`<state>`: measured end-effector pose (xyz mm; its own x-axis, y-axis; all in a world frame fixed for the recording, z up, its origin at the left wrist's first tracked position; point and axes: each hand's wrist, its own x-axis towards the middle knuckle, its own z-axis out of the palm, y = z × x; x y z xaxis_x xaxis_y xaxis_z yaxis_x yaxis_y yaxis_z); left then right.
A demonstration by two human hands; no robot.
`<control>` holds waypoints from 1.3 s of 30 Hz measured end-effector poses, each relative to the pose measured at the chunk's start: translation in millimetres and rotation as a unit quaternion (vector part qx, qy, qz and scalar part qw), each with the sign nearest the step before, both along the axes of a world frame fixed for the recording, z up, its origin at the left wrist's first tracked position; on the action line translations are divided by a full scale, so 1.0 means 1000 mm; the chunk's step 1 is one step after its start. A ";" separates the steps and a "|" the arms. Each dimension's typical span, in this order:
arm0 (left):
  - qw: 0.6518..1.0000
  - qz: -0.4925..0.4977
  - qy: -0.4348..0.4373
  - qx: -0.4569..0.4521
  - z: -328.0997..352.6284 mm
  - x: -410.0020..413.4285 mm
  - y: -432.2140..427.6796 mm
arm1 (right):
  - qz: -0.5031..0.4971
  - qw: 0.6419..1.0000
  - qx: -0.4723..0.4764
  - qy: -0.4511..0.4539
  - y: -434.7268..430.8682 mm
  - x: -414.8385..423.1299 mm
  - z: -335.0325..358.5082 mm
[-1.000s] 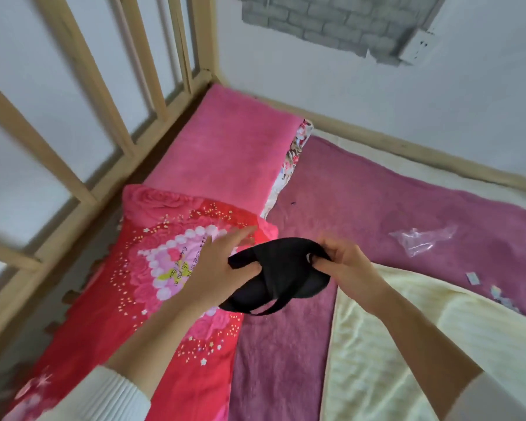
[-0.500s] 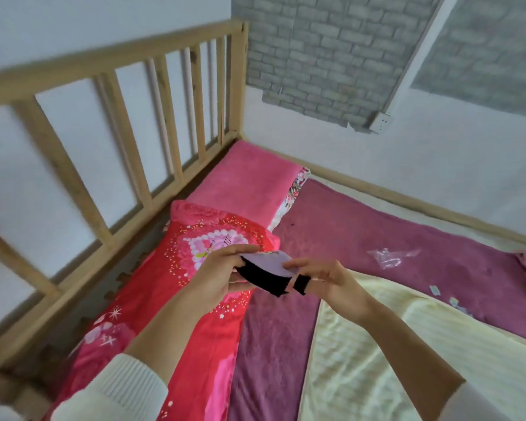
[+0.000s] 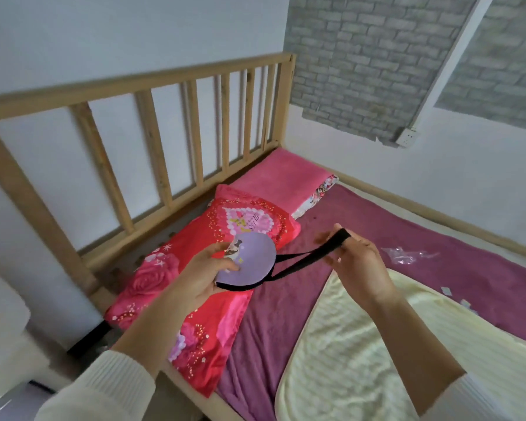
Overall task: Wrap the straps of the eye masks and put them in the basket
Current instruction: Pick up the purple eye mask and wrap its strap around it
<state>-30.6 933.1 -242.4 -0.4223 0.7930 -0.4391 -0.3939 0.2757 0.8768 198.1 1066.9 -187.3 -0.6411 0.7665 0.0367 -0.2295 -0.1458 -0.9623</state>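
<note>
While held, strap (image 3: 310, 259) taut between hands.

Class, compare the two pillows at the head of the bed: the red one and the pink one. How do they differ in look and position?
The red pillow is glossy with printed roses and a heart; the pink pillow is plain and fuzzy. The red pillow lies nearer the person, below the left hand; the pink pillow sits farther off, in the corner. Both lie along the wooden headboard.
</note>
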 end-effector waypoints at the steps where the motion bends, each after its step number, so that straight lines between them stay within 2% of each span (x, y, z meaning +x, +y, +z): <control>1: 1.000 -0.012 0.009 -0.005 0.002 0.006 -0.011 | -0.002 1.000 0.020 -0.009 -0.008 0.006 0.001; 4: 0.996 0.011 0.076 -0.041 0.011 0.019 -0.034 | -0.001 0.986 0.143 -0.089 -0.030 0.019 0.010; 6: 0.990 0.062 0.110 -0.061 0.014 0.020 -0.047 | 0.004 0.980 0.166 -0.109 -0.039 0.022 0.017; 7: 0.988 0.078 0.117 -0.061 0.016 0.022 -0.054 | 0.006 0.988 0.135 -0.081 -0.044 0.021 0.021; 9: 0.987 0.084 0.123 -0.054 0.021 0.027 -0.065 | 0.026 0.999 -0.030 0.024 -0.055 0.017 0.029; 11: 0.984 0.088 0.146 -0.046 0.026 0.032 -0.074 | 0.072 0.975 -0.165 0.131 -0.069 0.008 0.034; 13: 0.979 0.099 0.178 -0.030 0.028 0.033 -0.084 | 0.077 0.967 -0.198 0.141 -0.080 -0.007 0.035; 14: 0.974 0.104 0.198 -0.018 0.028 0.032 -0.090 | 0.051 0.982 -0.149 0.104 -0.086 -0.014 0.035; 15: 0.970 0.108 0.219 -0.007 0.028 0.031 -0.097 | 0.005 0.999 -0.037 0.029 -0.093 -0.022 0.035; 16: 0.964 0.111 0.242 0.006 0.028 0.028 -0.106 | -0.046 0.987 0.137 -0.075 -0.097 -0.029 0.032; 17: 0.958 0.113 0.262 0.021 0.027 0.025 -0.115 | -0.072 0.924 0.325 -0.187 -0.101 -0.037 0.029; 18: 0.952 0.120 0.279 0.035 0.028 0.021 -0.125 | -0.075 0.837 0.460 -0.287 -0.105 -0.044 0.027; 19: 0.946 0.133 0.293 0.043 0.028 0.016 -0.135 | -0.059 0.761 0.530 -0.369 -0.110 -0.052 0.026; 20: 0.941 0.148 0.300 0.048 0.030 0.010 -0.145 | -0.022 0.717 0.548 -0.431 -0.116 -0.059 0.025; 21: 0.937 0.163 0.306 0.048 0.032 0.004 -0.155 | 0.031 0.692 0.539 -0.478 -0.123 -0.066 0.025; 22: 0.934 0.175 0.310 0.042 0.034 -0.003 -0.165 | 0.100 0.696 0.505 -0.501 -0.129 -0.073 0.024; 24: 0.932 0.207 0.295 0.030 0.036 -0.017 -0.185 | 0.249 0.765 0.391 -0.447 -0.144 -0.084 0.023; 26: 0.936 0.242 0.251 0.038 0.038 -0.030 -0.201 | 0.337 0.834 0.262 -0.349 -0.166 -0.095 0.026; 28: 0.940 0.252 0.225 0.041 0.042 -0.040 -0.214 | 0.338 0.884 0.163 -0.278 -0.187 -0.106 0.025; 30: 0.944 0.247 0.214 0.049 0.046 -0.047 -0.225 | 0.309 0.912 0.122 -0.239 -0.204 -0.119 0.021; 35: 0.938 0.261 0.224 0.044 0.046 -0.069 -0.252 | 0.289 0.949 -0.004 -0.128 -0.235 -0.142 0.021; 37: 0.939 0.262 0.219 0.035 0.044 -0.077 -0.263 | 0.262 0.961 -0.067 -0.052 -0.239 -0.150 0.024; 39: 0.943 0.249 0.219 0.028 0.042 -0.081 -0.270 | 0.228 0.960 -0.157 0.054 -0.242 -0.158 0.029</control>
